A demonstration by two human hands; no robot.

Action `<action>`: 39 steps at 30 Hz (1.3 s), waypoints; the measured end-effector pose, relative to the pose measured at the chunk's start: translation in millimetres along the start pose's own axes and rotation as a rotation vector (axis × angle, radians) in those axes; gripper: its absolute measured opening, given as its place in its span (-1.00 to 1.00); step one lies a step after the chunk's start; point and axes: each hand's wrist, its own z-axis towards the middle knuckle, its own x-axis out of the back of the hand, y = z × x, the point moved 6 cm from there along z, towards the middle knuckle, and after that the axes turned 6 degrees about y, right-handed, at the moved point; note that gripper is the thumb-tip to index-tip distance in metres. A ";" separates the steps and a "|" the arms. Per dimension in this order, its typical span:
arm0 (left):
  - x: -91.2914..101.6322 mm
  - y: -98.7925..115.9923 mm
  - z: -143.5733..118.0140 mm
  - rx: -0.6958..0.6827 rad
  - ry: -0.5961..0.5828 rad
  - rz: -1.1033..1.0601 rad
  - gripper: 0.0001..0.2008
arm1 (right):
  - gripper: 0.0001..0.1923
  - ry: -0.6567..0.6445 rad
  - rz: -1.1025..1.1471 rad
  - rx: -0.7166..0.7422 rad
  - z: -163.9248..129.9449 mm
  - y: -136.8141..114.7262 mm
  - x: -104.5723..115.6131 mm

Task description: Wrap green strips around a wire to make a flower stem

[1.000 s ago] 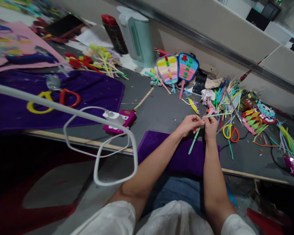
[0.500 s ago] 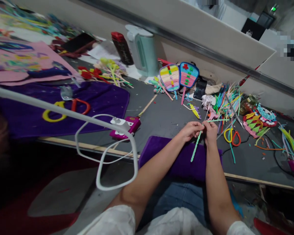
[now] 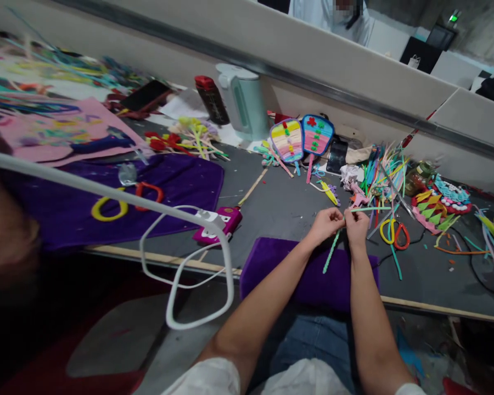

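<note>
Between both hands is a light green pipe cleaner (image 3: 331, 253), its twisted part hanging down and a straight length running off to the right. My left hand (image 3: 328, 224) pinches it where the two parts meet. Close beside it, my right hand (image 3: 357, 224) is closed on the pipe cleaner too, the fingertips nearly touching. Below the hands a folded purple cloth (image 3: 267, 263) lies at the table edge. To the right of my right hand rest scissors (image 3: 394, 235) with yellow and orange handles.
Two fan-shaped crafts (image 3: 287, 141) lean at the back near a kettle (image 3: 247, 104) and a dark bottle (image 3: 212, 100). Loose pipe cleaners (image 3: 379, 170) are piled right. A white lamp arm (image 3: 107, 189) crosses the left, over a purple power adapter (image 3: 226, 222) and more scissors (image 3: 109, 208).
The view has shifted slightly, so the table things appear lower and further right. Both hands still hold the pipe cleaner, with the fingers a little shifted.
</note>
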 end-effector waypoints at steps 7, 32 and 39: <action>1.5 -3.8 -1.2 0.059 0.011 -0.059 -0.74 | -0.79 -0.050 0.193 -0.154 -2.1 7.3 -7.5; -1.1 -2.9 -0.4 0.058 -0.007 0.007 -0.74 | -0.77 -0.050 0.050 -0.013 1.5 8.2 -2.0; -0.8 -4.0 -2.5 0.195 -0.062 -0.251 -0.66 | -0.80 -0.144 0.361 -0.318 -4.6 8.5 -10.3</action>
